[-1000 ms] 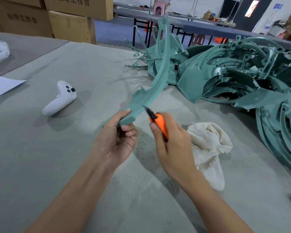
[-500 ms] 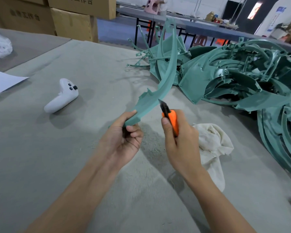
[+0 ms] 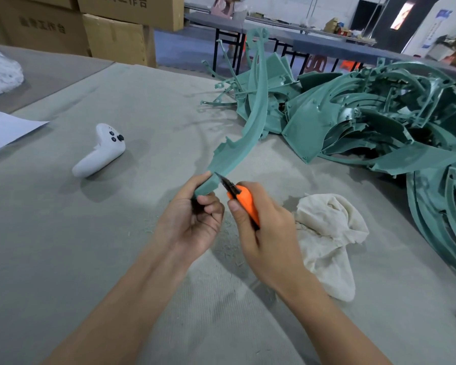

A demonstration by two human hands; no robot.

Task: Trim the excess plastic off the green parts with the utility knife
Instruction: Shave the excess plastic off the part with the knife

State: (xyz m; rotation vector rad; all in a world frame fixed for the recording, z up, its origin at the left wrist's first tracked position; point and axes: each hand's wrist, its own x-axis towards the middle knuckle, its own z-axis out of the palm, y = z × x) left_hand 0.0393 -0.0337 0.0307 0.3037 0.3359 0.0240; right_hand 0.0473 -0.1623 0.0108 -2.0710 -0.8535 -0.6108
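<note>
A long curved green plastic part [image 3: 250, 122] rises from the table centre toward the back. My left hand [image 3: 192, 219] grips its near end, thumb along the top. My right hand [image 3: 263, 227] holds an orange utility knife [image 3: 244, 200]; its dark blade tip touches the part's near edge just beside my left thumb. A big pile of green parts [image 3: 374, 122] lies at the right and back.
A cream rag [image 3: 329, 238] lies right of my right hand. A white game controller [image 3: 100, 151] sits at the left, a white sheet [image 3: 3, 130] at the far left edge. Cardboard boxes [image 3: 116, 38] stand behind the grey table [image 3: 63, 246].
The knife blade has moved down the part's edge toward my left hand; half a second ago it sat higher on the curve. Both hands shifted slightly right.
</note>
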